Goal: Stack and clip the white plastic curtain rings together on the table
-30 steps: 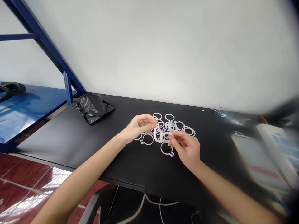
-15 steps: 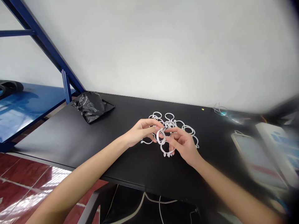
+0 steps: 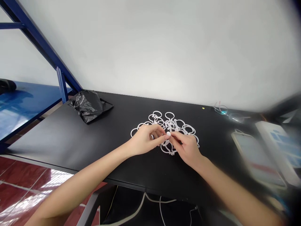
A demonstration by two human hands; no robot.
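Note:
My left hand [image 3: 149,138] and my right hand [image 3: 187,146] meet over the black table [image 3: 131,166]. Thumb and fingers of both are closed on a small white ring piece [image 3: 168,134], of which only a rounded part shows between the fingertips. Around and behind my hands lies a loose cluster of thin white plastic rings [image 3: 189,129] with small knobs or clips on them. One such ring [image 3: 166,152] hangs or lies just below my fingertips; which of the two, I cannot tell. My left hand covers some of the rings.
A crumpled black plastic bag [image 3: 88,105] lies at the back left, by a blue metal frame [image 3: 62,84]. On the right are a phone [image 3: 258,160], a white box [image 3: 279,150] and clear glasses [image 3: 221,110]. Cables [image 3: 138,210] hang under the front edge.
My hands have drawn together at the fingertips. The upright ring that was visible between them is now mostly hidden, with just a small white part showing. The view has shifted slightly.

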